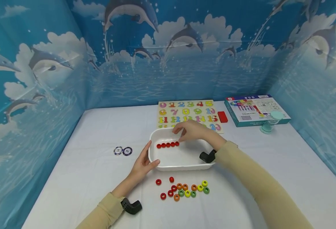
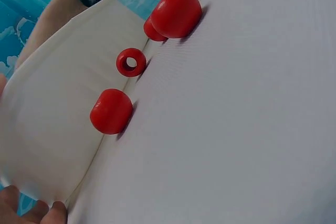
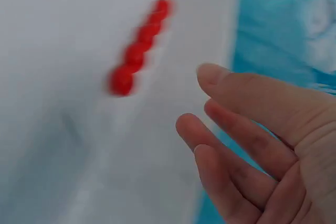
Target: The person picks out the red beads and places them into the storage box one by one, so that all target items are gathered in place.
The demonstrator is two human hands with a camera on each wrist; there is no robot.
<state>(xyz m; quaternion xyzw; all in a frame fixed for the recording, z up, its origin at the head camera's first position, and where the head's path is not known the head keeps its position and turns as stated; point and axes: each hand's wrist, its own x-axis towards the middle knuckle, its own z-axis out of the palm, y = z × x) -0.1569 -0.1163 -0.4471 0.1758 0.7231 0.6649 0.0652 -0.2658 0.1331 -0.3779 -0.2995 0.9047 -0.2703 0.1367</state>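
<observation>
Five red beads (image 1: 168, 145) are lying in a straight row inside the white tray (image 1: 182, 159), nearer its far wall than its near one. The row's long axis is running left to right, nearly parallel with the tray's long sides, its right end slanting slightly toward the far wall. The right hand (image 1: 192, 130) is hovering over the tray, just beside that right end. Its thumb and fingers are standing apart, loosely bent, and the right-wrist view is showing a gap between them and the beads, which are appearing blurred.

The left hand (image 1: 141, 166) is gripping the tray's left end, the thumb resting at the near corner and the fingers reaching along the left wall.

Fifteen loose beads (image 1: 181, 195), red, orange, yellow and green, are lying on the white cloth (image 1: 70, 178) between the tray and the person. Two round chips (image 1: 118, 150) are lying left of the tray. Beyond it, a number board (image 1: 180, 111) is lying flat, a red block (image 1: 222, 116) resting at its right edge. Farther right, a sand timer (image 1: 266, 128) is standing in front of a box (image 1: 251, 109). Dolphins are leaping across the blue curtain (image 1: 145, 82) behind.
</observation>
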